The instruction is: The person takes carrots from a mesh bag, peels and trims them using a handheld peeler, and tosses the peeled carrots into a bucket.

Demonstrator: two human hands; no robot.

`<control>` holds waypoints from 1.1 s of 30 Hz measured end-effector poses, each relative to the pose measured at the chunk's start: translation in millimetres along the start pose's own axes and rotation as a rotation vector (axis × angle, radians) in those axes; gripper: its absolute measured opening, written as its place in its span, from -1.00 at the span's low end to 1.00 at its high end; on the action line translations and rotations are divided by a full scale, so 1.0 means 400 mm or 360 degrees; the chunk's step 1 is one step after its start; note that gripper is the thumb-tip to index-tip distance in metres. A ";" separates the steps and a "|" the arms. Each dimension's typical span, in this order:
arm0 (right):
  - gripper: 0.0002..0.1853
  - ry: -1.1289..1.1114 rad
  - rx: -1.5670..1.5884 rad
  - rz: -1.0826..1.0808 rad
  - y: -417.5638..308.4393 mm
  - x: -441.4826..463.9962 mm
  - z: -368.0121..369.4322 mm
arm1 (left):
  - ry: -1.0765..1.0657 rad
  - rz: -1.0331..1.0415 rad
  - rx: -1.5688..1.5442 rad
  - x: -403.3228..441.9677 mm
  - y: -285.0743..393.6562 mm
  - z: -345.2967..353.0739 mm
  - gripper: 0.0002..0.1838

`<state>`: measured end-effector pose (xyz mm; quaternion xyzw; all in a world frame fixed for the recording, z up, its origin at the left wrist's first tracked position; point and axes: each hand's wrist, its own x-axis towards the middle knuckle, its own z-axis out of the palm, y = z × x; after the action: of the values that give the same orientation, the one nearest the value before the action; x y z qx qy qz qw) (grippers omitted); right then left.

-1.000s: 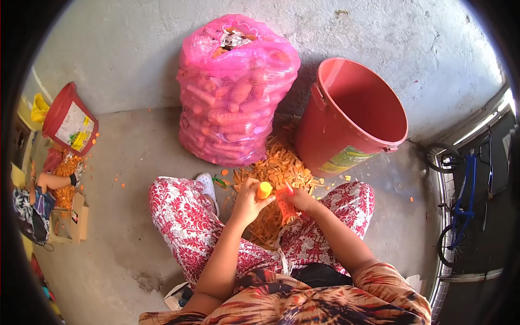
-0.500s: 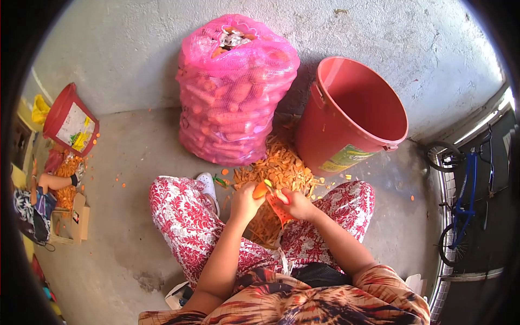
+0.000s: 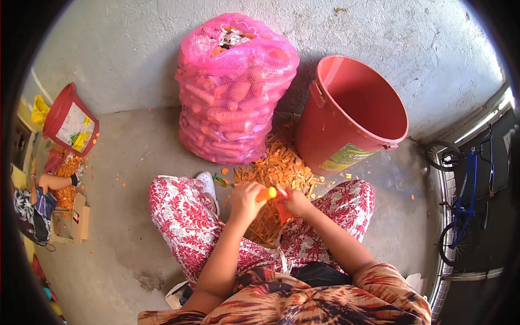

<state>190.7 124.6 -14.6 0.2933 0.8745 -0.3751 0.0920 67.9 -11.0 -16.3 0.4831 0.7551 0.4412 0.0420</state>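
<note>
My left hand (image 3: 247, 201) is wrapped round a carrot (image 3: 266, 194), whose pale orange end points right. Close beside it, my right hand (image 3: 296, 202) grips a red-orange peeler (image 3: 284, 210); its lower part hangs below the fingers, and its blade cannot be made out. Beneath both hands, orange peelings (image 3: 276, 169) lie heaped on the floor between my legs. Beyond them stands a pink mesh sack (image 3: 233, 97) full of carrots, with a red bucket (image 3: 346, 116) to its right.
At the far left a person (image 3: 38, 197) sits near another red bucket (image 3: 70, 120), more orange peelings and a cardboard box (image 3: 80, 216). A blue bicycle (image 3: 465, 200) is at the right. A grey wall (image 3: 130, 54) rises behind the sack.
The carrot has turned in my left hand, from tilted against the peeler to pointing right. The peeler has shifted and turned slightly in my right hand.
</note>
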 end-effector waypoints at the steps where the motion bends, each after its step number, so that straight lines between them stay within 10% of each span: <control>1: -0.73 -0.0003 -0.0092 0.0083 0.062 0.037 0.029 | 0.0020 0.0143 -0.0077 0.002 0.026 -0.001 -0.73; 25: -0.73 -0.0024 0.0100 -0.0215 -0.027 -0.018 -0.016 | 0.0119 -0.0018 0.0244 0.005 0.003 -0.001 -0.68; 33: -0.69 0.0076 -0.0055 0.0188 0.073 0.048 0.040 | 0.0360 -0.0090 -0.0060 0.000 0.000 0.012 -0.73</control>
<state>191.2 137.7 -50.7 0.3516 0.8640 -0.3468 0.0982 70.1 -8.0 -19.0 0.4080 0.7599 0.5055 -0.0220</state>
